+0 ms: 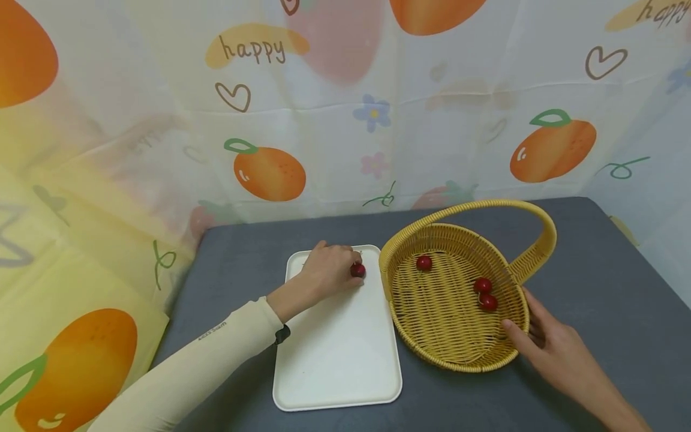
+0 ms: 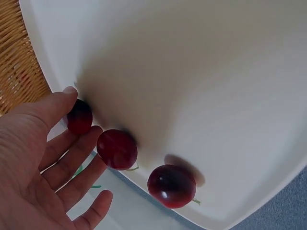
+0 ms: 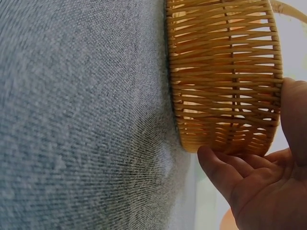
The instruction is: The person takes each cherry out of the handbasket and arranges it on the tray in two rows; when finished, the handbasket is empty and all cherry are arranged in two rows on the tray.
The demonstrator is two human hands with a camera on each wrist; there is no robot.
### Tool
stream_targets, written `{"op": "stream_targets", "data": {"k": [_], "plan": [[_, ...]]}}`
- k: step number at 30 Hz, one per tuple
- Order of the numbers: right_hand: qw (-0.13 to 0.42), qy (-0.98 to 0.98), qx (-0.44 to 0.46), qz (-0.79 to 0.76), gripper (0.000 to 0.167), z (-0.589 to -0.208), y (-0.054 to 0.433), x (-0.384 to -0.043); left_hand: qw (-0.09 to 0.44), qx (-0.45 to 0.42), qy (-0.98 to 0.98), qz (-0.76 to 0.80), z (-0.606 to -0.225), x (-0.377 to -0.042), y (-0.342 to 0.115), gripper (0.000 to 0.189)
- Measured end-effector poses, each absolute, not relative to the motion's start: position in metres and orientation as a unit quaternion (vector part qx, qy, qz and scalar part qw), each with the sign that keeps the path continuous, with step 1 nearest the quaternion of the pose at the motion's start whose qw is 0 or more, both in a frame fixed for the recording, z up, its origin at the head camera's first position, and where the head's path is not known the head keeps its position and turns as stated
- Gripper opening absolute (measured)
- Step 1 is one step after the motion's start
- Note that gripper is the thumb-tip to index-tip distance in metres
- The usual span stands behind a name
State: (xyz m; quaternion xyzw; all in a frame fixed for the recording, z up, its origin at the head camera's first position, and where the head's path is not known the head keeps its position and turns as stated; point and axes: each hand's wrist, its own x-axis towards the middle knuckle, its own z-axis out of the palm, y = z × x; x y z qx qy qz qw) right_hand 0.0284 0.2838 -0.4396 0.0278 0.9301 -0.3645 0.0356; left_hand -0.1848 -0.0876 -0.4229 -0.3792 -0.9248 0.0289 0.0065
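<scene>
A red cherry [image 2: 79, 117] is pinched by the thumb and fingers of the left hand [image 1: 330, 269], at the far right corner of the white tray [image 1: 340, 366]. A second cherry [image 2: 117, 149] and a third cherry [image 2: 171, 187] are seen along the tray's far edge. Just right of the tray, a yellow basket [image 1: 432, 312] is held by the right hand [image 1: 556, 345], its thumb and fingers clamped on the side away from the tray. Three small cherries [image 1: 424, 263] are held inside. Under the tray, a gray table [image 1: 610, 270] is seen. Beyond the tray, a cloth [image 1: 324, 120] is covered with oranges.
</scene>
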Motion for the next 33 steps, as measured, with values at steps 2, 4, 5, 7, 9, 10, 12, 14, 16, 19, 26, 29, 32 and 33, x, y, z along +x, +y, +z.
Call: {"op": "stream_targets", "data": {"k": [2, 4, 5, 7, 9, 10, 12, 14, 16, 19, 26, 29, 32, 33], "plan": [[0.035, 0.931, 0.028, -0.362, 0.082, -0.439, 0.284, 0.028, 0.007, -0.38, -0.925, 0.026, -0.422, -0.185, -0.088, 0.029], [0.038, 0.931, 0.028, -0.361, 0.082, -0.439, 0.285, 0.028, 0.007, -0.38, -0.924, 0.024, -0.422, -0.185, -0.088, 0.03], [0.037, 0.931, 0.028, -0.361, 0.082, -0.439, 0.285, 0.028, 0.008, -0.381, -0.924, 0.023, -0.422, -0.185, -0.089, 0.03], [0.038, 0.932, 0.029, -0.36, 0.082, -0.439, 0.286, 0.028, 0.006, -0.382, -0.924, 0.021, -0.421, -0.185, -0.089, 0.03], [0.04, 0.932, 0.03, -0.36, 0.082, -0.439, 0.285, 0.028, 0.003, -0.381, -0.924, 0.019, -0.421, -0.184, -0.089, 0.031], [0.04, 0.931, 0.029, -0.36, 0.082, -0.44, 0.285, 0.028, 0.002, -0.38, -0.925, 0.018, -0.421, -0.184, -0.09, 0.033], [0.042, 0.931, 0.03, -0.361, 0.083, -0.44, 0.284, 0.028, 0.002, -0.377, -0.926, 0.009, -0.419, -0.184, -0.091, 0.036], [0.045, 0.93, 0.031, -0.363, 0.083, -0.44, 0.284, 0.028, 0.003, -0.373, -0.928, -0.003, -0.417, -0.184, -0.093, 0.041], [0.046, 0.93, 0.032, -0.364, 0.084, -0.44, 0.284, 0.028, 0.003, -0.37, -0.929, -0.019, -0.415, -0.184, -0.095, 0.045], [0.047, 0.93, 0.033, -0.364, 0.084, -0.44, 0.284, 0.028, 0.004, -0.37, -0.928, -0.039, -0.41, -0.182, -0.098, 0.046], [0.052, 0.927, 0.03, -0.37, 0.084, -0.439, 0.284, 0.029, 0.019, -0.369, -0.924, -0.101, -0.388, -0.168, -0.105, 0.033], [0.049, 0.925, 0.028, -0.376, 0.083, -0.439, 0.284, 0.029, 0.034, -0.348, -0.927, -0.137, -0.369, -0.161, -0.107, 0.022], [0.042, 0.924, 0.023, -0.38, 0.081, -0.439, 0.284, 0.028, 0.075, -0.339, -0.919, -0.186, -0.346, -0.153, -0.108, 0.014], [0.041, 0.924, 0.023, -0.381, 0.081, -0.439, 0.284, 0.028, 0.095, -0.341, -0.913, -0.204, -0.338, -0.149, -0.107, 0.013]]}}
